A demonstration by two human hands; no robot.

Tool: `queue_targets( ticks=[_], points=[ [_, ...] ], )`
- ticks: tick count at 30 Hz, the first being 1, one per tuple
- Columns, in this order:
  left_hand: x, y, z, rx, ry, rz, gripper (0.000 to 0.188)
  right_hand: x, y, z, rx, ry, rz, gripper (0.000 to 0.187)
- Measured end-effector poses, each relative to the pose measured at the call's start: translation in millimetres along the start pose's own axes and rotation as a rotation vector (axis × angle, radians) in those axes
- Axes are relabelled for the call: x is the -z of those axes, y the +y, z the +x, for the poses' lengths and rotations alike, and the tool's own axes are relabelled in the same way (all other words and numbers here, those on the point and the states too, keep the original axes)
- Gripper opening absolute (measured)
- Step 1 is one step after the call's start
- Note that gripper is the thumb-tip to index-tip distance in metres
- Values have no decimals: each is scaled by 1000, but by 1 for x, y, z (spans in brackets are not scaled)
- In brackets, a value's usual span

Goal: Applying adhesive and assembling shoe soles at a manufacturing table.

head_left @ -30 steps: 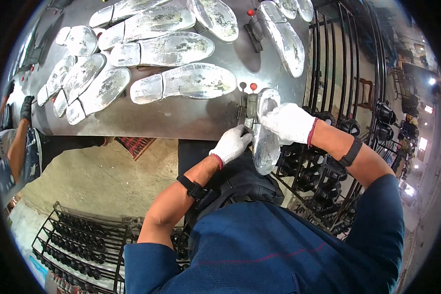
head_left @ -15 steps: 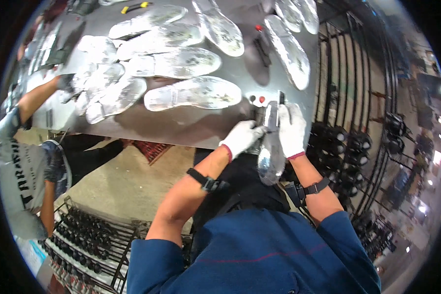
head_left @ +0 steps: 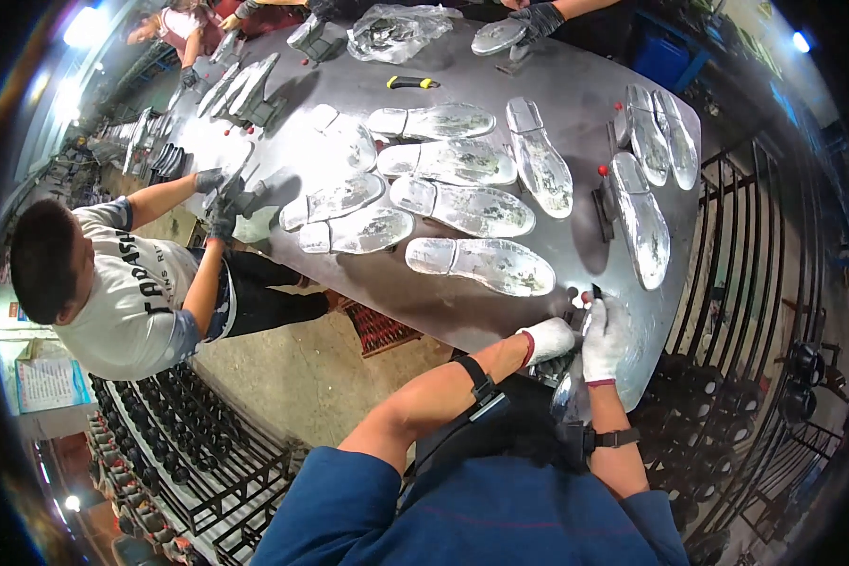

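Silver sole-shaped piece (head_left: 567, 393) partly hidden by the right grip (head_left: 607, 344)

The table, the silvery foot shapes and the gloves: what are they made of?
Table: probably smooth metal, since it's grey and catches the light. Foot shapes: silvery and glossy with dark blotches; maybe metal, maybe something wrapped in plastic, as glare hides the details. Gloves: likely knitted cloth with a matte finish, because they're white, unshiny and close-fitting.

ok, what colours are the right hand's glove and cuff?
White glove, dark red cuff; shows best in the head view.
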State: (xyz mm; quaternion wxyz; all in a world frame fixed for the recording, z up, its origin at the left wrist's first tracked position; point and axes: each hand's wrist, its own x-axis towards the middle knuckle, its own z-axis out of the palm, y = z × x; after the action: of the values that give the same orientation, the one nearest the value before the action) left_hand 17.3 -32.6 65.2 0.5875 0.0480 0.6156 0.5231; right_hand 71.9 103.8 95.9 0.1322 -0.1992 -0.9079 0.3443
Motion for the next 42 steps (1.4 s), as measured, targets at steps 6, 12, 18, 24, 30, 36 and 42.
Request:
queue_targets(
  ticks=[6,12,18,24,30,36,42],
  points=[
    [-22,13,-23,109,341,-327,32,-1,-24,21,59,-17,118,29],
    [-31,-15,-24,-44,271,-728,20,-1,-15,17,9,49,188,23],
    [-23,-28,-34,-353,524,206,28,3,-2,10,-118,22,346,24],
    [-18,-18,-47,-658,517,1012,28,3,-3,8,-173,-30,399,25],
    [1,3,-41,-787,415,1428,19,-1,1,11,-154,3,352,25],
    [0,9,-39,-747,323,1296,23,-1,-2,11,-123,1,331,23],
    [3,-7,-39,-883,328,1180,20,5,-18,9,-116,-27,312,25]
  ],
)
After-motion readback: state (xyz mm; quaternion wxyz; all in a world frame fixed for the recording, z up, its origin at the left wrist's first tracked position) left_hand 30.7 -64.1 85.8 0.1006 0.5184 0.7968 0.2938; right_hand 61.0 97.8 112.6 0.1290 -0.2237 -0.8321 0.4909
